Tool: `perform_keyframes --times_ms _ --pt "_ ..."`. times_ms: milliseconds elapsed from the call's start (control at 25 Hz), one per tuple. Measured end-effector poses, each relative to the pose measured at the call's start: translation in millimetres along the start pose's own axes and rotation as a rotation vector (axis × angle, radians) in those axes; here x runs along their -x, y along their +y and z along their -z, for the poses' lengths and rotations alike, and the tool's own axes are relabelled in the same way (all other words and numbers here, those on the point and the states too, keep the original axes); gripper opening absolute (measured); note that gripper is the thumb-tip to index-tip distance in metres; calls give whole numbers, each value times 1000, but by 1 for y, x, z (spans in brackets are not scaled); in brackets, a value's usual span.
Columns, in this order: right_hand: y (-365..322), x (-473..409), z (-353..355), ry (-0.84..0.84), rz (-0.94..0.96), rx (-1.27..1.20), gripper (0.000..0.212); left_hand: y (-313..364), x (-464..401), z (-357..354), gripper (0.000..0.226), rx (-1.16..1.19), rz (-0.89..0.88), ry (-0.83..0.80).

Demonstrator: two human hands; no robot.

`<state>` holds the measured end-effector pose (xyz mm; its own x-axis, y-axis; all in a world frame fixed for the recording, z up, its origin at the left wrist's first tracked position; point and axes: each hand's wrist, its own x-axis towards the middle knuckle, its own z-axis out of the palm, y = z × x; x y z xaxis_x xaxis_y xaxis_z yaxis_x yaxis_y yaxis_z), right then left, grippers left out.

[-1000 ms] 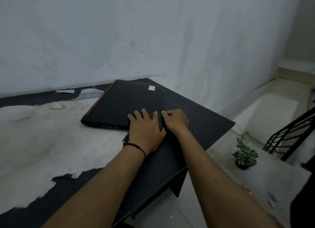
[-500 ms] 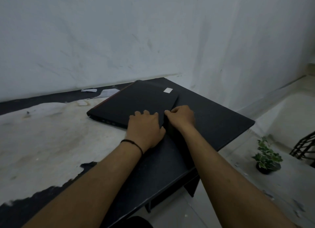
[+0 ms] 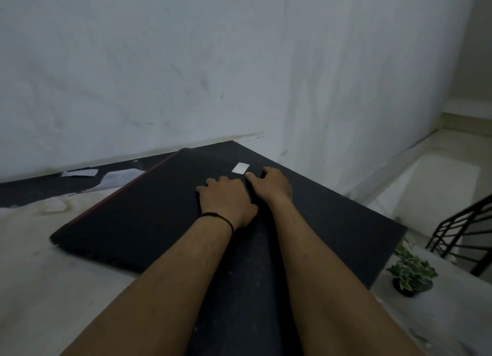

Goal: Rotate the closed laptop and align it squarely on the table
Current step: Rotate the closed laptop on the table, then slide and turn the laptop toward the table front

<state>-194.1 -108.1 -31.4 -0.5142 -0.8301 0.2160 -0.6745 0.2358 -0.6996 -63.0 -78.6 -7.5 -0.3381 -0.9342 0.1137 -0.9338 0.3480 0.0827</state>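
Note:
The closed black laptop (image 3: pixel 138 217) lies flat on the table (image 3: pixel 332 228), with a red strip along its left edge and a small white sticker (image 3: pixel 240 167) near its far right corner. It sits at an angle to the table's edges. My left hand (image 3: pixel 226 200) rests palm down on the lid near its right edge, a black band around the wrist. My right hand (image 3: pixel 271 184) grips the laptop's right edge close to the sticker, thumb on the lid, fingers curled over the side.
The table top is black with a large worn pale patch (image 3: pixel 40 276) on the left. A white wall (image 3: pixel 186 63) runs behind it. Past the table's right edge, a potted plant (image 3: pixel 411 273) and a black railing (image 3: pixel 463 238) stand below.
The laptop has turned and slid nearer, so its near corner now points left and toward me. Both hands have moved farther along its right edge, up to the white sticker.

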Motion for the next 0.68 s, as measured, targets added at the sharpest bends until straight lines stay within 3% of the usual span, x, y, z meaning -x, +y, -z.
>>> perform_keyframes --times_ms 280,360,480,680 --pt "-2 -46 -2 -101 19 45 35 2 -20 -5 55 23 -28 83" --pt "-3 -43 2 -120 31 51 44 2 -17 -1 52 27 -30 72" --pt "-1 -31 7 -106 9 10 57 4 -6 5 51 -18 -55 45" --pt "7 15 28 -21 -34 -66 51 3 35 18 47 -136 -139 23"
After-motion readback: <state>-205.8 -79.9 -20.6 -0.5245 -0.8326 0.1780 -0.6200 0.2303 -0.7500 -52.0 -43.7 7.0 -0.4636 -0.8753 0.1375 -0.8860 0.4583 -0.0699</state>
